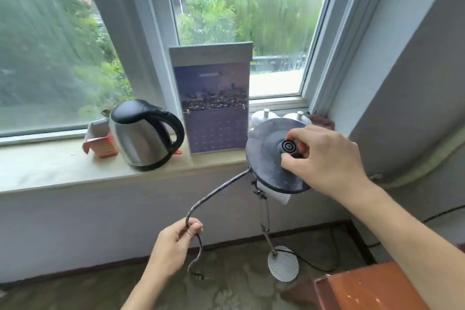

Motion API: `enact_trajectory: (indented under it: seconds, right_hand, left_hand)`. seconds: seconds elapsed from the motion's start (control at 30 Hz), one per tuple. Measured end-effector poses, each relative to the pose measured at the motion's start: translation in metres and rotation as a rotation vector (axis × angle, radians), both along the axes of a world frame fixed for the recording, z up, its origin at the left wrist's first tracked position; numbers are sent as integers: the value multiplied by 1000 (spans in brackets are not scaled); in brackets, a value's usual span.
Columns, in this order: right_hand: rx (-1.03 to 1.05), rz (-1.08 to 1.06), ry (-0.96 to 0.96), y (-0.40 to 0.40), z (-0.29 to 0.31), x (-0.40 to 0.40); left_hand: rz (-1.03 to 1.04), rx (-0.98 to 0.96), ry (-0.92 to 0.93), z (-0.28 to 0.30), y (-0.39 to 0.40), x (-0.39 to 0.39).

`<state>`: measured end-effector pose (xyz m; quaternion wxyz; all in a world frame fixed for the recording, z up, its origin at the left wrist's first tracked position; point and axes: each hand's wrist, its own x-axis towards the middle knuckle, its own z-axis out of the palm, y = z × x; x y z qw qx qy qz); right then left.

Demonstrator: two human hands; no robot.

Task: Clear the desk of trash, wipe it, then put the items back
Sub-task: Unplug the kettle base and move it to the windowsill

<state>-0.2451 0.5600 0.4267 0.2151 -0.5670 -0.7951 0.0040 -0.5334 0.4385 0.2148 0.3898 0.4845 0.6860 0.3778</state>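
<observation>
Right hand (324, 158) at about 3 o'clock in the view, thumb and fingers curled around the raised centre connector of the kettle base (266, 156). Base held tilted, top face toward the camera, just in front of the windowsill (50, 166) edge and clear of it, lying to 9 o'clock of the hand with the palm covering its right rim.

Left hand (176, 244) at about 6 o'clock, closed on the power cord (219, 189), pinched between thumb and forefinger. Cord runs from the base's lower left edge down to that hand at 7 o'clock of the base, then hangs below the fist with the loose end dangling above the floor (100, 292).

Steel kettle (144, 136) with black lid and handle upright on the windowsill at 9 o'clock of the base, well apart from both hands. Red and white carton (100, 143) touching or just behind the kettle on its left; cannot tell which. Calendar card (214, 100) upright against the window frame between kettle and base. Two white lidded vessels (264, 117) behind the base at 12 o'clock, partly hidden. Round mesh disc on a thin rod (283, 263) standing on the floor at 6 o'clock of the base. Corner of an orange-brown table (372, 287) at lower right.
</observation>
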Motion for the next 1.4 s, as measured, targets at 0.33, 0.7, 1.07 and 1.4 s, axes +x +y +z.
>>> enact_trajectory:
  seconds: [0.33, 0.7, 1.07, 1.4]
  right_hand:
    - [-183, 271, 26, -19, -37, -208]
    - [-394, 484, -36, -9, -75, -355]
    - [-439, 647, -254, 33, -116, -443]
    - [-423, 531, -268, 53, -122, -476]
  left_hand:
    - [531, 105, -12, 16, -115, -184]
    - [665, 79, 399, 57, -134, -290]
    - [527, -9, 843, 93, -74, -328]
    - [390, 42, 652, 145, -7, -365]
